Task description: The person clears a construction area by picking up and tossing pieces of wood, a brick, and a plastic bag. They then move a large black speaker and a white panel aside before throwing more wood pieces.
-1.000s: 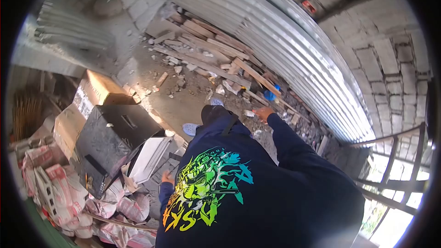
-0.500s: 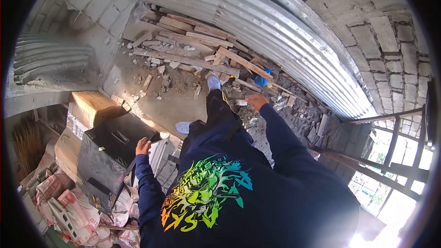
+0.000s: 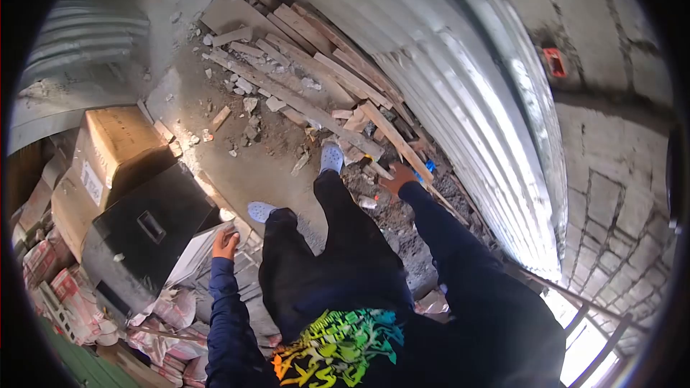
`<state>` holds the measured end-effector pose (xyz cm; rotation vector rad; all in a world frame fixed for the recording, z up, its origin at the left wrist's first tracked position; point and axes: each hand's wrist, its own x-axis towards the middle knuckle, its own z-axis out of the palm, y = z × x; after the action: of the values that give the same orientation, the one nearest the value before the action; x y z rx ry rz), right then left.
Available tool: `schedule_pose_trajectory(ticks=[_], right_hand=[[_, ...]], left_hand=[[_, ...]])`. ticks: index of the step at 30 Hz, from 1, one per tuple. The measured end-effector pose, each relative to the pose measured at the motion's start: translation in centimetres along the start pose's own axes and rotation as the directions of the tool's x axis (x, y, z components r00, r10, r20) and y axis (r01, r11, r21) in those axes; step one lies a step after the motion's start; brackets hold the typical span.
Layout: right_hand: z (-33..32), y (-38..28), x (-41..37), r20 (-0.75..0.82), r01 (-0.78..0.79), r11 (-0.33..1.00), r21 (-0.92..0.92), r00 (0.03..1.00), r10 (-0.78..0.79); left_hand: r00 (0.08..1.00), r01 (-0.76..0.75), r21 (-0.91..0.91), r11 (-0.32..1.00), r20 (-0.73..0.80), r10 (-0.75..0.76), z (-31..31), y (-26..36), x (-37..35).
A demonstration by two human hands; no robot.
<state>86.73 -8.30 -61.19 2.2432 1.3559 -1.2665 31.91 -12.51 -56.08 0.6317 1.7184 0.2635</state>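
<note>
My right hand [image 3: 395,178] reaches down over the rubble beside the wood pile, its fingers stretched toward the end of a short wooden piece [image 3: 378,168]. A long plank [image 3: 395,136] and a bit of blue plastic [image 3: 430,166] lie right by that hand. My left hand [image 3: 226,244] hangs at my left side with its fingers curled, in front of a pale flat panel [image 3: 194,255] and near a black case [image 3: 147,226]. I cannot tell what, if anything, the left fingers hold.
Stacked boards [image 3: 302,57] and broken stones lie along a corrugated metal sheet [image 3: 460,79]. Cardboard boxes [image 3: 122,140] stand to the left, with red-and-white sacks [image 3: 68,294] below. My feet in light clogs [image 3: 331,158] stand on the dirt floor [image 3: 280,172].
My view has tilted and turned, so the pile and metal sheet appear larger. My right hand has moved lower toward the wood. The left hand stays at my side.
</note>
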Motion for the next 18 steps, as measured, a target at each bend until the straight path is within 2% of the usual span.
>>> schedule_pose_trajectory(ticks=[1,3,5,7,9,10,13,15,16,18], right_hand=[[-0.3,-1.0,3.8,-0.066,0.039,0.988,-0.153,0.997,-0.049],[0.0,-3.1,10.9,-0.197,0.085,0.976,-0.201,0.972,-0.125],[-0.2,-5.9,17.9,-0.186,0.041,0.986,-0.160,0.980,-0.071],[2.6,-5.3,26.5,-0.338,0.144,0.957,-0.252,0.913,-0.227],[4.3,-6.5,33.5,-0.420,0.157,0.970,-0.188,0.880,-0.224],[4.9,-7.1,36.5,-0.452,0.171,0.960,-0.220,0.855,-0.256],[6.5,-9.1,41.8,-0.464,0.166,0.919,-0.358,0.822,-0.330],[7.7,-10.0,43.7,-0.442,0.000,0.866,-0.500,0.860,-0.255],[8.1,-9.9,44.4,-0.423,0.003,0.863,-0.506,0.871,-0.251],[8.6,-9.3,45.3,-0.558,-0.060,0.825,-0.561,0.764,-0.324]], left_hand=[[1.000,-0.004,-0.036,0.999,-0.002,0.004,2.1,0.4,1.9],[0.998,-0.052,-0.097,0.994,0.033,0.055,6.8,0.1,6.1],[0.984,-0.149,-0.162,0.975,0.069,0.162,11.9,0.7,9.4],[0.990,-0.092,-0.321,0.943,0.072,0.121,16.9,2.4,11.4],[0.989,-0.063,-0.377,0.924,0.102,0.109,21.1,2.3,13.3],[0.985,-0.051,-0.426,0.903,0.127,0.115,22.8,2.1,14.1],[0.976,-0.001,-0.472,0.882,0.190,0.103,26.0,2.0,15.3],[0.977,0.016,-0.439,0.898,0.196,0.079,27.3,1.2,15.9],[0.974,0.002,-0.407,0.913,0.207,0.090,27.5,0.9,16.3],[0.970,-0.002,-0.358,0.934,0.226,0.089,27.1,1.0,17.0]])
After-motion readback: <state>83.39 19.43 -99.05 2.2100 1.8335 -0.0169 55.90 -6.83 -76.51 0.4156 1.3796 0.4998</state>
